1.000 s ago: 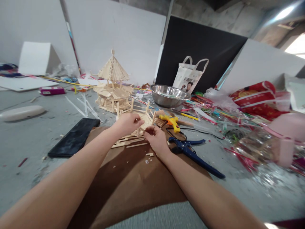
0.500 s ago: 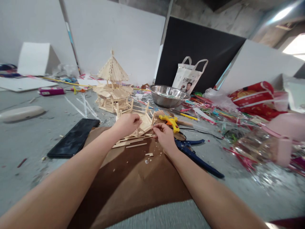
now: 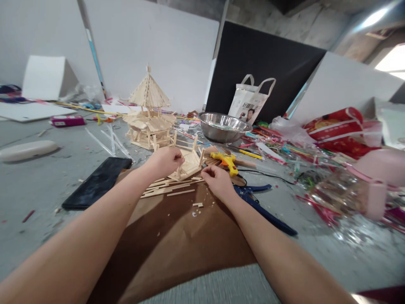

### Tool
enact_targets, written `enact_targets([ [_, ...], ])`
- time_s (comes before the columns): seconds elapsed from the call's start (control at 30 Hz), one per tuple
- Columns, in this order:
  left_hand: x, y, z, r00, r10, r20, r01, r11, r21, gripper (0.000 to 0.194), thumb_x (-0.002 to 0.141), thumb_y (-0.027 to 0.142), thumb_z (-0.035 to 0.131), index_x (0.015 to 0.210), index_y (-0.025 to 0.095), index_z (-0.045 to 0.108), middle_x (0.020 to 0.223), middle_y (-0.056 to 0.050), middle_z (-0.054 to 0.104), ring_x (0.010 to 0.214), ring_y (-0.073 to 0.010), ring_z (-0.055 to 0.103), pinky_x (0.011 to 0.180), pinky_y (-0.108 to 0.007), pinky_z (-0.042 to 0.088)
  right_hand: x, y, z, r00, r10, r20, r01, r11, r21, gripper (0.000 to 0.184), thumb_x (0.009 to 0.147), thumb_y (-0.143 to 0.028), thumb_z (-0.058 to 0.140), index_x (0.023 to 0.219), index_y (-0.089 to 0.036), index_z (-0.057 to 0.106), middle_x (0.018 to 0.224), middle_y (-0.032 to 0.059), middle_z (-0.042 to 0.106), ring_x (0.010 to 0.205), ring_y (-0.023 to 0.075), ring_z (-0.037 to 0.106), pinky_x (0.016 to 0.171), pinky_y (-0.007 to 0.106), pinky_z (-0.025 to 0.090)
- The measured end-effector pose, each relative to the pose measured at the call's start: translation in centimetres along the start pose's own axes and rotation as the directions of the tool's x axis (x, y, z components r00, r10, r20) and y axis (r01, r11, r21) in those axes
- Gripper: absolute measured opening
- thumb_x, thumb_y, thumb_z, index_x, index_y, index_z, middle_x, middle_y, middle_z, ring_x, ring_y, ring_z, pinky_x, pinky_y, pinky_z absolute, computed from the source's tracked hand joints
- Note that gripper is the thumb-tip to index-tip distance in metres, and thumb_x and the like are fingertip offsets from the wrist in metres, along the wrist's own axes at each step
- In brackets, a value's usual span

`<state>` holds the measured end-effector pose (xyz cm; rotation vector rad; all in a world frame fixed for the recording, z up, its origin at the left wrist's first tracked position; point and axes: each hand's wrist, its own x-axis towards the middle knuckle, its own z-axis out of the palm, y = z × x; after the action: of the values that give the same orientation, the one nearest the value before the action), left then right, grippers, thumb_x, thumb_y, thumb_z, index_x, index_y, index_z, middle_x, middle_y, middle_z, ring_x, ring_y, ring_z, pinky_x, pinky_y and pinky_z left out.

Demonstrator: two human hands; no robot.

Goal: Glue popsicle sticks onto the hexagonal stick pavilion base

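In the middle stands a small base built of wooden sticks (image 3: pixel 191 164), with a planked floor and upright posts. My left hand (image 3: pixel 166 162) is over its left side, fingers pinched together at a near post; whatever they hold is hidden. My right hand (image 3: pixel 218 180) is at the base's near right edge, thumb and fingertips closed, and I cannot make out anything between them. Loose wooden sticks (image 3: pixel 167 188) lie in front of the base on brown paper (image 3: pixel 177 245), with short cut pieces (image 3: pixel 198 204) nearer to me. Behind rises a tiered stick pavilion (image 3: pixel 150 101) with a pointed roof.
Right of the base lie a yellow glue gun (image 3: pixel 230 162) and a dark blue cutter (image 3: pixel 265 213). A black phone (image 3: pixel 98 181) lies to the left. Farther back are a steel bowl (image 3: pixel 223 131), a white bag (image 3: pixel 249 101) and scattered scraps. A pink-lidded container (image 3: pixel 376 196) stands far right.
My left hand has shifted slightly left and my right hand slightly left and down. More of the base's floor and right post shows between them.
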<state>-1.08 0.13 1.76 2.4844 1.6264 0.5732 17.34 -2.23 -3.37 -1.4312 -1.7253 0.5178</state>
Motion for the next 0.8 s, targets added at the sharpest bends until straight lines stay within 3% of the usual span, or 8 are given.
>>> enact_targets([
  [0.2, -0.1, 0.3, -0.3, 1.0, -0.017, 0.009, 0.016, 0.997, 0.076, 0.028, 0.071, 0.034, 0.039, 0.067, 0.017, 0.061, 0.06, -0.004, 0.059, 0.054, -0.0137, 0.049, 0.05, -0.023, 0.028, 0.0, 0.1, -0.2, 0.999, -0.036, 0.006, 0.036, 0.996, -0.087, 0.011, 0.067, -0.024, 0.048, 0.068, -0.019, 0.058, 0.065, -0.0001, 0.06, 0.061, 0.0134, 0.053, 0.062, 0.027, 0.041],
  [0.33, -0.2, 0.4, -0.3, 1.0, -0.022, 0.007, 0.021, 0.996, 0.085, 0.031, 0.072, 0.039, 0.039, 0.069, 0.017, 0.06, 0.062, -0.005, 0.06, 0.055, -0.0146, 0.05, 0.049, -0.024, 0.028, 1.3, 1.0, 0.3, 0.997, -0.01, -0.079, 0.018, 0.995, 0.101, 0.022, 0.069, -0.022, 0.045, 0.089, -0.019, 0.054, 0.083, 0.0024, 0.06, 0.064, 0.0119, 0.056, 0.061, 0.027, 0.045],
  [0.43, -0.2, 0.4, -0.2, 0.999, -0.032, -0.005, 0.032, 0.995, 0.097, 0.032, 0.073, 0.041, 0.038, 0.068, 0.017, 0.06, 0.062, -0.004, 0.06, 0.055, -0.0141, 0.05, 0.048, -0.023, 0.028, 2.8, 1.2, 0.6, 0.994, 0.088, -0.059, -0.069, 0.96, 0.271, 0.035, 0.069, -0.021, 0.044, 0.103, -0.018, 0.046, 0.1, 0.0058, 0.056, 0.06, 0.0098, 0.057, 0.051, 0.023, 0.046],
  [0.53, -0.2, 0.4, 0.0, 0.999, -0.033, -0.01, 0.034, 0.994, 0.103, 0.032, 0.074, 0.04, 0.038, 0.068, 0.017, 0.06, 0.062, -0.005, 0.06, 0.056, -0.0144, 0.051, 0.048, -0.023, 0.027, 4.0, 0.8, 0.7, 0.991, 0.134, -0.012, -0.122, 0.934, 0.335, 0.038, 0.066, -0.017, 0.046, 0.103, -0.02, 0.046, 0.107, 0.0059, 0.052, 0.057, 0.0081, 0.057, 0.044, 0.02, 0.045],
  [0.7, -0.1, 0.3, 0.0, 0.999, -0.036, -0.009, 0.036, 0.996, 0.087, 0.031, 0.074, 0.037, 0.037, 0.069, 0.017, 0.061, 0.064, -0.005, 0.061, 0.058, -0.0161, 0.052, 0.05, -0.024, 0.03, 5.0, -0.2, 0.3, 0.984, 0.106, 0.144, -0.152, 0.92, 0.36, 0.014, 0.067, -0.015, 0.045, 0.078, -0.017, 0.052, 0.061, -0.0013, 0.057, 0.048, 0.0097, 0.056, 0.042, 0.019, 0.044],
  [0.8, -0.1, 0.3, -0.1, 0.999, -0.034, -0.009, 0.034, 0.996, 0.079, 0.032, 0.073, 0.037, 0.038, 0.067, 0.016, 0.061, 0.063, -0.006, 0.06, 0.057, -0.0161, 0.052, 0.05, -0.024, 0.03, 5.3, -0.2, 0.2, 0.987, 0.096, 0.129, -0.136, 0.926, 0.352, 0.005, 0.068, -0.019, 0.048, 0.071, -0.017, 0.051, 0.046, -0.0048, 0.052, 0.042, 0.0096, 0.053, 0.041, 0.02, 0.043],
])
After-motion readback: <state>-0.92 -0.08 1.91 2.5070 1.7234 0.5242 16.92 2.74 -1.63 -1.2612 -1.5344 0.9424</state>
